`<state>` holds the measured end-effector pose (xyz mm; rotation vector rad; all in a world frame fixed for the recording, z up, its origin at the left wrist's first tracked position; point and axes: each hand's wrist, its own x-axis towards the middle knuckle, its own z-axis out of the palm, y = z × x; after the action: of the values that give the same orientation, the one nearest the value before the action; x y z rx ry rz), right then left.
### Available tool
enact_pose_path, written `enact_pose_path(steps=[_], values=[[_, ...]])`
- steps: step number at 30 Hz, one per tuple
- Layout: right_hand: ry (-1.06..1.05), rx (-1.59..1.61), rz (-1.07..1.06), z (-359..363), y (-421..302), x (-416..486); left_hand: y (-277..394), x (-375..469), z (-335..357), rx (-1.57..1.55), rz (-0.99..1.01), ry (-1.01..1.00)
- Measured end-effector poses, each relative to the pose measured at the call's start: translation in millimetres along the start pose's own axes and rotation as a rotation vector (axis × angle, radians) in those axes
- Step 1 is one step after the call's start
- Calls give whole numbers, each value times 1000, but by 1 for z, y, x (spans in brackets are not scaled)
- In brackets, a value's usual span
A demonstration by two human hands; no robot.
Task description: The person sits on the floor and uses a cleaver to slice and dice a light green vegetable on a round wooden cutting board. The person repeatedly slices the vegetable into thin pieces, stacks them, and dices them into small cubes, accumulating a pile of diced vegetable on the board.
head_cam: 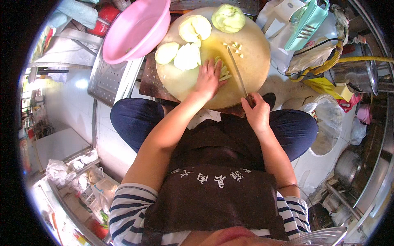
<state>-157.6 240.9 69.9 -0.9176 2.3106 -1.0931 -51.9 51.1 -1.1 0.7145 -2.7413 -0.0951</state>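
A round chopping board (255, 66) lies before me with pale green vegetables on it. My left hand (208, 78) rests over cut vegetable strips (225, 73), holding them against the board; some strips stick out past its fingers. In my right hand (257, 110) is the handle of a kitchen knife (236, 69), its blade pointing away across the board. Small cut pieces (237, 48) lie by the blade tip. A whole peeled vegetable (228, 18) sits at the far edge. Another round one (194, 28) and cut chunks (187, 57) lie to the left.
A pink plastic basin (138, 33) stands tilted at the left, above a perforated metal tray (107, 77). At the right are a turquoise grater (307, 26), a yellow hose (335, 55) and a bin lined with a plastic bag (327, 120). My knees flank the board.
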Motion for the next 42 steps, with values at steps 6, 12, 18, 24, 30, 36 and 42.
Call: enact_pose_path(steps=[6, 12, 18, 24, 30, 36, 42], values=[[7, -8, -2, 2, 6, 0, -8, 0, 18, -125, -186, 20], [-86, -13, 73, -4, 1, 4, 0, 14, -19, -149, -240, -140], [-55, -131, -20, 3, -1, 11, -9, 24, 5, -94, -226, -91], [-187, -252, 33, 5, -7, 24, -8, 20, -1, -153, -144, -57], [-229, -280, -48, 6, -10, 23, -14, 21, 1, -218, -146, -96], [-177, -553, -2, 10, -26, 35, -18, 19, 3, -252, -169, -65], [-171, -581, -105, 17, -16, 44, -20, 19, 1, -256, -153, -43]])
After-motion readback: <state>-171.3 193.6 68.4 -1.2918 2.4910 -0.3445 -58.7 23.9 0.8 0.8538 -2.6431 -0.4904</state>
